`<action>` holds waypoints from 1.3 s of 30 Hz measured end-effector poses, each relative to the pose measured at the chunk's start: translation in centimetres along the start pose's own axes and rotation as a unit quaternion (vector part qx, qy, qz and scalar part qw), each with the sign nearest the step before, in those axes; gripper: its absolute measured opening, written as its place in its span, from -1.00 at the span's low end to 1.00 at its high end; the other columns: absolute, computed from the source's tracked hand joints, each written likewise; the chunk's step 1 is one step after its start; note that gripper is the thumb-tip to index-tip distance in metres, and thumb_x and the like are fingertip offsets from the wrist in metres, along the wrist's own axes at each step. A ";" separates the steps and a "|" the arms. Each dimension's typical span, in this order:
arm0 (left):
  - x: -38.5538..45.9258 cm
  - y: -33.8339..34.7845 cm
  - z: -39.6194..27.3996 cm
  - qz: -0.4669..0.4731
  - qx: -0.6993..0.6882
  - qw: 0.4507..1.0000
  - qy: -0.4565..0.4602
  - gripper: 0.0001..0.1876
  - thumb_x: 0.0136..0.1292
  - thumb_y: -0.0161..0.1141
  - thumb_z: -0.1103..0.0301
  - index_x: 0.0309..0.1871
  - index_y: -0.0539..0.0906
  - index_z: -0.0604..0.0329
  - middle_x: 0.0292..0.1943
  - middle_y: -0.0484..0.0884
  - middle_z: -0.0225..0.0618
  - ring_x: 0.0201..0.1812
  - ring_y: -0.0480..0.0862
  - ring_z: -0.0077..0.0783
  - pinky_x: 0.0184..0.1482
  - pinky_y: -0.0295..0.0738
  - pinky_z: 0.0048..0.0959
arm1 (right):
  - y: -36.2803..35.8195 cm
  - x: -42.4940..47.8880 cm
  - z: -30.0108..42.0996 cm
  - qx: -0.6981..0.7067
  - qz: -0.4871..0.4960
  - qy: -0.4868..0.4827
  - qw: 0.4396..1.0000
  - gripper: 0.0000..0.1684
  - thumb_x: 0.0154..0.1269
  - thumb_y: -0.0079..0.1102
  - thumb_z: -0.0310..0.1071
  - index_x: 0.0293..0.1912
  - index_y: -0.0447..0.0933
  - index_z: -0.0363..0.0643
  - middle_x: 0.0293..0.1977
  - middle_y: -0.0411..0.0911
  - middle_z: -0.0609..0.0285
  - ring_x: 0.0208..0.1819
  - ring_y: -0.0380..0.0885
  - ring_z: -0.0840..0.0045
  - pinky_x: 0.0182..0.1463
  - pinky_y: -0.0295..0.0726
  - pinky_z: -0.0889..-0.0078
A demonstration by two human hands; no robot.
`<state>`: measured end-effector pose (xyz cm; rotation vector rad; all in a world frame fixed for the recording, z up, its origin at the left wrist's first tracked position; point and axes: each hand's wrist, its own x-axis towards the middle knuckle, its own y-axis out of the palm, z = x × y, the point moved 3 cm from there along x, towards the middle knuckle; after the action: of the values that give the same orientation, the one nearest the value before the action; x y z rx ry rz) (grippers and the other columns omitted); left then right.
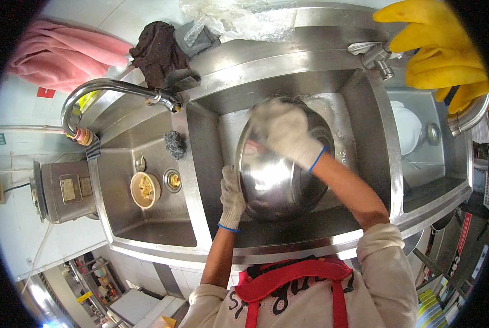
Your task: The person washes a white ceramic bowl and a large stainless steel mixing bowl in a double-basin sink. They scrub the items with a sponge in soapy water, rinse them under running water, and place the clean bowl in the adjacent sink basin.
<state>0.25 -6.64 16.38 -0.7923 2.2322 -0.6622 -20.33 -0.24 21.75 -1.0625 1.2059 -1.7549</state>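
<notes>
A large stainless steel bowl (269, 180) stands tilted in the middle sink basin (205, 164), its shiny outer side towards me. My left hand (232, 197), in a white knit glove with a blue cuff edge, grips the bowl's rim at its left side. Against the upper part of the bowl lies my right hand (285, 127), gloved the same way and blurred by motion. Whether anything is under its fingers is hidden. Soapy water (339, 119) covers part of the basin floor behind the bowl.
In the left basin are a beige bowl with food scraps (145, 190) and a drain strainer (173, 180). A steel wool scrubber (174, 144) sits on the divider. One curved faucet (101, 84) arches over the left basin. Yellow rubber gloves (441, 49) hang at the right, near white dishes (404, 127).
</notes>
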 end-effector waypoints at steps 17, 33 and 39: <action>2.1 1.7 2.2 -0.020 -0.578 0.809 -0.102 -0.40 0.25 -0.08 -0.04 0.13 0.27 0.33 0.04 0.35 -0.10 -0.03 0.44 -0.27 0.00 0.41 -0.41 | 3.2 -16.5 8.7 -0.148 0.273 -0.212 0.927 -0.66 0.20 -0.18 -0.30 -0.05 0.34 -0.23 -0.25 0.44 0.09 -0.24 0.47 0.41 -0.22 0.52 0.40; 0.0 0.7 3.0 -0.083 -0.360 0.925 -0.091 -0.38 0.28 -0.20 -0.09 0.17 0.25 0.31 0.10 0.30 -0.11 0.07 0.36 -0.31 0.08 0.30 -0.42 | 21.1 -22.1 -16.5 0.084 0.246 0.157 0.953 -0.75 0.17 -0.10 -0.40 -0.26 0.57 -0.11 -0.27 0.56 0.09 -0.20 0.54 0.38 -0.14 0.46 0.34; -0.1 -0.4 1.7 -0.054 -0.120 0.991 0.004 -0.49 0.31 -0.18 0.01 0.00 0.44 0.35 -0.09 0.48 -0.05 -0.07 0.48 -0.24 -0.01 0.35 -0.40 | 16.2 -14.5 -21.2 0.182 0.115 0.548 0.808 -0.78 0.16 -0.04 -0.36 -0.25 0.56 -0.16 -0.23 0.55 0.04 -0.18 0.54 0.31 -0.12 0.49 0.35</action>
<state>1.72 -7.19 15.54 -1.0373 2.3160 -0.4525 -32.30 15.39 -1.37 0.4531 1.4191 -2.3054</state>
